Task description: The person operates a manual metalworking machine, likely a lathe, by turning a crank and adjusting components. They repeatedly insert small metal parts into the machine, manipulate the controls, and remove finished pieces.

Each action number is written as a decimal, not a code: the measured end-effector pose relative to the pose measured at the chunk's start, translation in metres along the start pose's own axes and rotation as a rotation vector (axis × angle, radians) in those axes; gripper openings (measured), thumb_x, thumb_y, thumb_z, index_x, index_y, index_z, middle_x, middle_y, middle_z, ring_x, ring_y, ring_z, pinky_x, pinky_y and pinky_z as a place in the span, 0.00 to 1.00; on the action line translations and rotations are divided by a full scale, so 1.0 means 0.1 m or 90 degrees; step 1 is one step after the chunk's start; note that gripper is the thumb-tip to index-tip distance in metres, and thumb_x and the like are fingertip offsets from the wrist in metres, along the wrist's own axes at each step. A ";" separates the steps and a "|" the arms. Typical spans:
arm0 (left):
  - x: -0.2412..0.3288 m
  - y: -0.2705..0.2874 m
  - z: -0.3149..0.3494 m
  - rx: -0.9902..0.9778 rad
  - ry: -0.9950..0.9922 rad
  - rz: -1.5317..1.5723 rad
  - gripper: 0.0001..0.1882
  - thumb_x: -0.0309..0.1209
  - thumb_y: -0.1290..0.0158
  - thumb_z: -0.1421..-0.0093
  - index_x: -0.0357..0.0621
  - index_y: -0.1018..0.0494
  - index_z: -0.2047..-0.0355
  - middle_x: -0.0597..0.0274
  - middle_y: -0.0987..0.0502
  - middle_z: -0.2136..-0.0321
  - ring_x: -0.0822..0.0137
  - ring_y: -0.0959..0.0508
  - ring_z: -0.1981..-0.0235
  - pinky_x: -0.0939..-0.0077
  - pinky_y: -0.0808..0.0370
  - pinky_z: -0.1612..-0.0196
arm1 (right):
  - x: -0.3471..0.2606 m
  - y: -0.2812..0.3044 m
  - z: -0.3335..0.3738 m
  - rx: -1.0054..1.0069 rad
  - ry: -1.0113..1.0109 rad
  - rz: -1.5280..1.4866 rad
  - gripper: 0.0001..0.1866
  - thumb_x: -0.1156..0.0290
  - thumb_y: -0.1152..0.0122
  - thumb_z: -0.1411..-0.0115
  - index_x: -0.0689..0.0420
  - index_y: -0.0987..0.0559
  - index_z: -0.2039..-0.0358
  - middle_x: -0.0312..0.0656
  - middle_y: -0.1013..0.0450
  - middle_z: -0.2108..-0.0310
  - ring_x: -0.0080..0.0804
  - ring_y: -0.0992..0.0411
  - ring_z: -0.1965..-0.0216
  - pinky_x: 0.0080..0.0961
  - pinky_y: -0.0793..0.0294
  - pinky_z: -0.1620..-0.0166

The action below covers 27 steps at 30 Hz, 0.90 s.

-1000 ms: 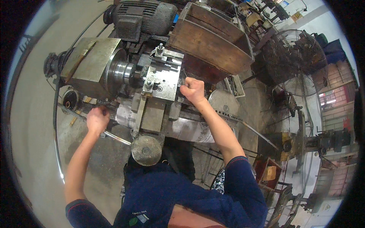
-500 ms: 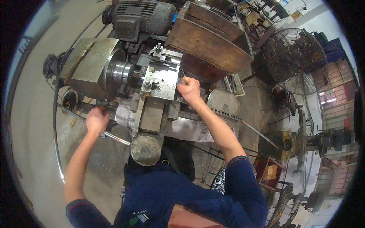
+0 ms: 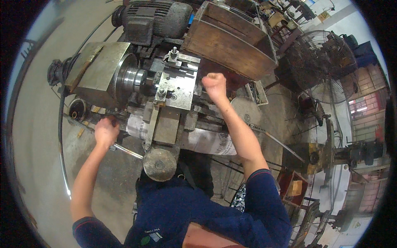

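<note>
A small lathe lies before me. Its bright collet nose point(image 3: 139, 79) faces a metal tool plate point(image 3: 178, 89) with bolted clamps, on the cross slide. My left hand point(image 3: 106, 132) is closed at the front of the bed, below the headstock point(image 3: 93, 62); what its fingers grip is hidden. A shiny rod point(image 3: 129, 151) runs from beside that hand toward a round disc point(image 3: 160, 165) at the slide's near end. Just right of the tool plate and apart from it, my right hand point(image 3: 214, 86) is raised in a fist. Anything inside it is hidden.
A brush point(image 3: 87, 68) lies on the headstock cover. Behind stand a motor point(image 3: 155, 20) and a wooden box point(image 3: 231, 45). To the right are another round disc point(image 3: 245, 110) with a lever point(image 3: 284, 148), a caged fan point(image 3: 322, 66) and another machine point(image 3: 351, 153).
My right hand has moved from the tool plate's right edge, up and to the right, away from it. My left hand stays nearly in place.
</note>
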State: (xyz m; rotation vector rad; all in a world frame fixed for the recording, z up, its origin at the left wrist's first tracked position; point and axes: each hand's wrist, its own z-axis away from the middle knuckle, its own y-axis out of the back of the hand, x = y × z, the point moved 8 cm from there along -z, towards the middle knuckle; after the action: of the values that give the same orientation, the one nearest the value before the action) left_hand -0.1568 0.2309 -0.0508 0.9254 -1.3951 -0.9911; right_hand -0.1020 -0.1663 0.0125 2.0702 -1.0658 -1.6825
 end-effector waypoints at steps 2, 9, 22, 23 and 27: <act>0.00 0.00 0.00 -0.007 0.007 -0.006 0.09 0.34 0.50 0.53 0.43 0.26 0.75 0.46 0.25 0.76 0.48 0.25 0.71 0.58 0.29 0.66 | 0.04 0.05 -0.21 -0.019 -0.006 -0.007 0.14 0.65 0.48 0.63 0.65 0.32 0.90 0.51 0.41 0.90 0.31 0.42 0.87 0.33 0.38 0.79; -0.08 -0.04 0.02 -0.011 0.027 -0.010 0.08 0.34 0.49 0.53 0.45 0.26 0.73 0.48 0.25 0.76 0.48 0.25 0.71 0.58 0.28 0.67 | 0.23 0.01 -0.66 -0.132 -0.214 -0.115 0.13 0.68 0.54 0.51 0.60 0.32 0.88 0.38 0.38 0.90 0.28 0.40 0.91 0.29 0.49 0.88; 0.03 0.04 0.02 -0.002 0.017 -0.015 0.10 0.33 0.48 0.55 0.43 0.25 0.73 0.46 0.25 0.75 0.48 0.26 0.69 0.58 0.29 0.65 | 0.92 0.22 -0.43 -0.149 -0.423 -0.490 0.13 0.71 0.56 0.50 0.53 0.38 0.90 0.30 0.46 0.91 0.21 0.49 0.89 0.22 0.51 0.85; 0.06 0.04 0.02 -0.009 0.018 -0.011 0.10 0.33 0.48 0.55 0.43 0.25 0.72 0.46 0.25 0.74 0.48 0.26 0.68 0.58 0.29 0.64 | 0.77 0.32 -0.46 -0.123 -0.257 -0.392 0.13 0.71 0.54 0.51 0.55 0.36 0.90 0.31 0.44 0.91 0.21 0.47 0.88 0.23 0.48 0.84; 0.04 0.04 0.03 0.019 -0.016 -0.003 0.09 0.33 0.50 0.55 0.43 0.25 0.75 0.46 0.25 0.76 0.47 0.26 0.71 0.58 0.29 0.66 | 0.02 0.25 -0.12 -0.032 0.104 -0.040 0.11 0.67 0.48 0.60 0.63 0.30 0.88 0.47 0.43 0.91 0.22 0.44 0.86 0.26 0.41 0.81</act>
State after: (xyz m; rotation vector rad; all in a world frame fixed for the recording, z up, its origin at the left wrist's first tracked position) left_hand -0.1599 0.2284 -0.0461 0.9414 -1.4333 -0.9908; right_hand -0.0998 -0.1879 0.0300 2.1862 -0.9075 -1.5216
